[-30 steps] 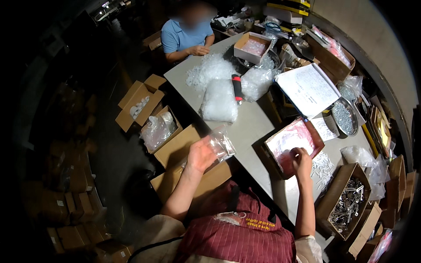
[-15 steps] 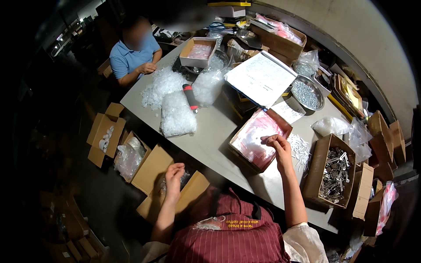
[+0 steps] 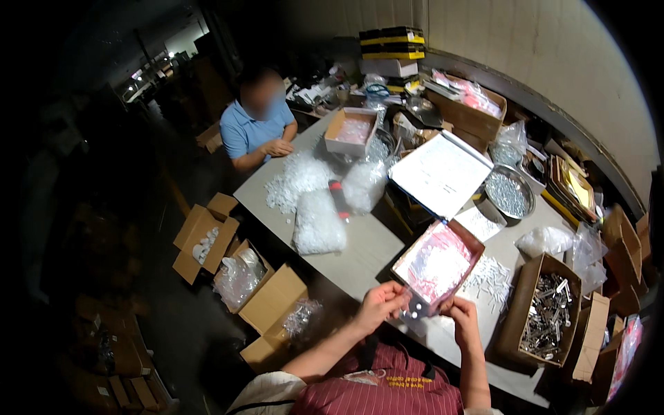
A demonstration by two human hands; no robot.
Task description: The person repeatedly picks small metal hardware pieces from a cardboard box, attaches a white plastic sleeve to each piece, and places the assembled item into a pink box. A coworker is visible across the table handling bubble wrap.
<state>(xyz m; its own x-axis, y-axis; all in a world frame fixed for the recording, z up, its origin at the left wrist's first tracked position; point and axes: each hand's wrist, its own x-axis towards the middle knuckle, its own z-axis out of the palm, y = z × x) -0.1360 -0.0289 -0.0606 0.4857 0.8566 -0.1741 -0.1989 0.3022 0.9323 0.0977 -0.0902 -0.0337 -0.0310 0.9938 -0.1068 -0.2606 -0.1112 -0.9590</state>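
My left hand [image 3: 382, 306] and my right hand [image 3: 462, 319] are close together over the table's near edge. Between them is a small clear plastic bag [image 3: 417, 310] with a few small white pieces showing in it. The left fingers pinch one side of the bag, and the right fingers are closed at its other side. Just beyond it stands an open cardboard box [image 3: 472, 238] filled with clear and pink plastic bags [image 3: 437, 266]. Small white rod-shaped pieces [image 3: 491, 282] lie loose to the right of that box.
At right stands a carton of metal parts [image 3: 546, 321]. Farther off are a clipboard [image 3: 443, 173], a bowl of screws [image 3: 508, 194], a stuffed clear bag [image 3: 319, 225] and a white heap [image 3: 301, 178]. A co-worker [image 3: 256, 128] sits across the table. Open cartons [image 3: 277, 301] stand at left.
My left hand has come right from above the open carton, and my right hand has drawn back from over the box of bags. Both now meet at the small bag. The view has shifted.
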